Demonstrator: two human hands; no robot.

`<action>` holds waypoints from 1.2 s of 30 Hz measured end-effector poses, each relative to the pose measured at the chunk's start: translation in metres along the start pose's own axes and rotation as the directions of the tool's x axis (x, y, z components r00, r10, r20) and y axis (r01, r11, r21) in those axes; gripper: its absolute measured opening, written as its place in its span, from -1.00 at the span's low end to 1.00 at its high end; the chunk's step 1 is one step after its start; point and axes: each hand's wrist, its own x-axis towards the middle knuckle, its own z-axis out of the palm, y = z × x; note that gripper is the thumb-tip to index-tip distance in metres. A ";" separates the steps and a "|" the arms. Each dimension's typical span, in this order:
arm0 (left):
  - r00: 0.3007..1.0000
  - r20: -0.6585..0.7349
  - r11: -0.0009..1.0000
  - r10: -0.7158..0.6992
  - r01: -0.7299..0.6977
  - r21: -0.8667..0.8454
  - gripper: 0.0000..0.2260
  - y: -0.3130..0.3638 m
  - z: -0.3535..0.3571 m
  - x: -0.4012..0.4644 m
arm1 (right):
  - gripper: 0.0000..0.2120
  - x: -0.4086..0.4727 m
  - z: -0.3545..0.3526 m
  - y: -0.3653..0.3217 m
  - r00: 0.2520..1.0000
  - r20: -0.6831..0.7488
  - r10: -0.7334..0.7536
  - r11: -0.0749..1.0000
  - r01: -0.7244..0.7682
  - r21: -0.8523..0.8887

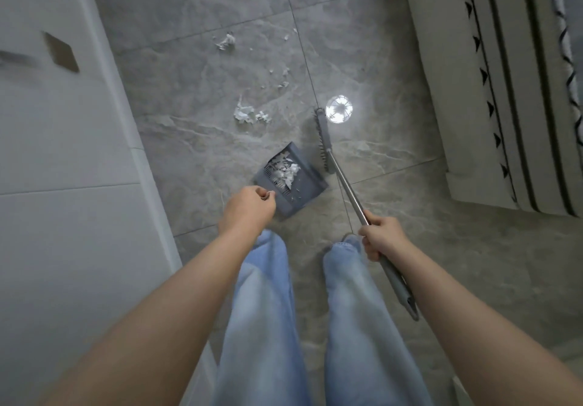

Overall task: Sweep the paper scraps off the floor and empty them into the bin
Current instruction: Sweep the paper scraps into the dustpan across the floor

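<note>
A grey dustpan (303, 189) sits on the tiled floor just ahead of my feet, with white paper scraps (285, 170) piled inside it. My left hand (249, 208) is curled at the pan's near left corner; its handle is hidden under the hand. My right hand (380, 237) grips the metal shaft of a grey broom, whose head (323, 137) rests on the floor right of the pan. More paper scraps (247, 113) lie beyond the pan, and a further clump (225, 41) lies farther off.
A white cabinet or wall (63, 153) runs along the left. A striped beige rug (504, 90) covers the floor at the right. A bright lamp reflection (339, 109) shines beside the broom head. My legs in light jeans (268, 311) stand below.
</note>
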 end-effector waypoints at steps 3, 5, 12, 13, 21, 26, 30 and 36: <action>1.000 -0.020 0.997 -0.021 0.020 -0.072 -0.68 -0.030 -0.038 0.008 | -0.61 -0.012 0.025 -0.031 0.998 -0.001 -0.063 0.997 0.063 -0.048; 0.999 -0.045 0.995 -0.031 0.026 -0.096 -0.65 -0.049 -0.064 0.014 | -0.59 -0.011 0.049 -0.053 0.994 -0.012 -0.110 0.986 0.107 -0.131; 0.990 -0.101 0.992 -0.096 0.087 -0.091 -0.73 -0.095 -0.135 0.029 | -0.67 -0.001 0.125 -0.135 0.972 0.054 -0.229 0.869 0.230 -0.439; 0.988 -0.114 0.990 -0.108 0.096 -0.105 -0.74 -0.100 -0.141 0.033 | -0.68 -0.002 0.132 -0.146 0.970 0.055 -0.239 0.848 0.236 -0.475; 0.979 -0.148 0.989 -0.142 0.133 -0.066 -0.76 -0.147 -0.184 0.086 | -0.68 0.031 0.193 -0.208 0.974 0.047 -0.220 0.814 0.210 -0.542; 0.970 -0.182 0.984 -0.160 0.141 -0.111 -0.70 -0.169 -0.199 0.107 | -0.52 0.039 0.244 -0.177 0.983 0.093 -0.156 0.810 0.181 -0.557; 0.975 -0.162 0.981 -0.150 0.127 -0.144 -0.71 -0.163 -0.201 0.108 | -0.50 0.011 0.258 -0.134 0.985 0.160 -0.061 0.867 0.131 -0.481; 0.982 -0.117 0.984 -0.150 0.137 -0.113 -0.75 -0.163 -0.209 0.105 | -0.54 -0.036 0.258 -0.109 0.981 0.135 -0.137 0.924 0.176 -0.338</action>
